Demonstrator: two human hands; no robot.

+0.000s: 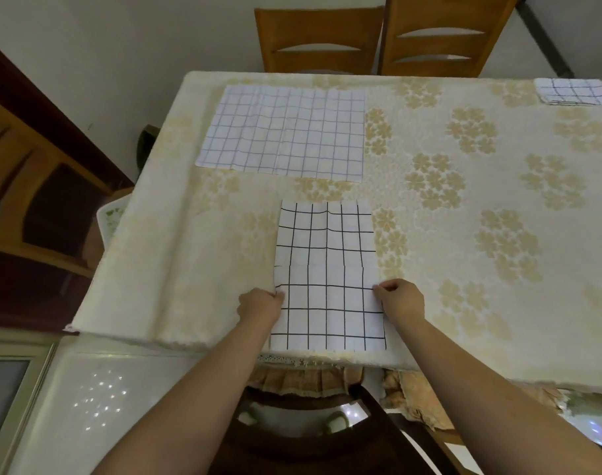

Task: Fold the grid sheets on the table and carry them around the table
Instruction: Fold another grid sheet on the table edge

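A white sheet with a black grid [327, 255] lies at the near edge of the table, a crease running across its lower half. My left hand [261, 306] pinches its left edge and my right hand [400, 299] pinches its right edge, both just below the crease. A larger sheet with a thin blue grid [286, 132] lies flat at the far left of the table. A small folded stack of grid sheets [572, 92] sits at the far right corner.
The table wears a cream cloth with tan flowers [464, 200]. Two wooden chairs [378, 39] stand behind the far edge. A dark chair [310, 426] is tucked under the near edge in front of me. Wooden furniture [28, 200] lines the left.
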